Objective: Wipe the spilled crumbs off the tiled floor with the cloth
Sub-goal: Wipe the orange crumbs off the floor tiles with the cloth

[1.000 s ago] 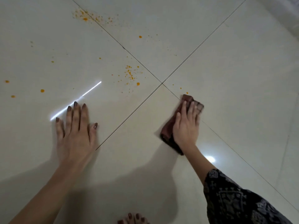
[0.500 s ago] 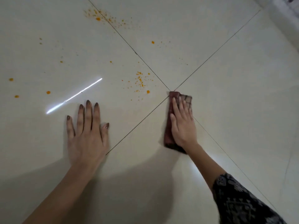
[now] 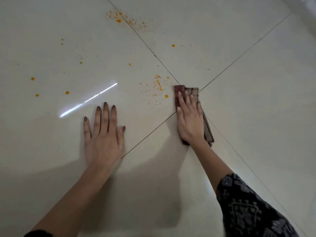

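Orange crumbs (image 3: 158,86) lie scattered on the pale tiled floor (image 3: 248,103), with another cluster (image 3: 123,18) further away along a grout line and single bits (image 3: 36,95) at the left. My right hand (image 3: 189,120) presses flat on a folded brown and red checked cloth (image 3: 194,92), which lies where the grout lines cross, just right of the nearest crumbs. My left hand (image 3: 104,134) rests flat on the floor with its fingers spread, holding nothing.
A bright streak of reflected light (image 3: 89,99) lies on the tile ahead of the left hand. A pale wall base or ledge (image 3: 306,7) shows at the top right corner. Shadows of my arms fall on the floor near me.
My right hand has slid the cloth leftward and forward across the tile joint, up to the edge of the nearest crumb patch. The left hand has stayed planted.
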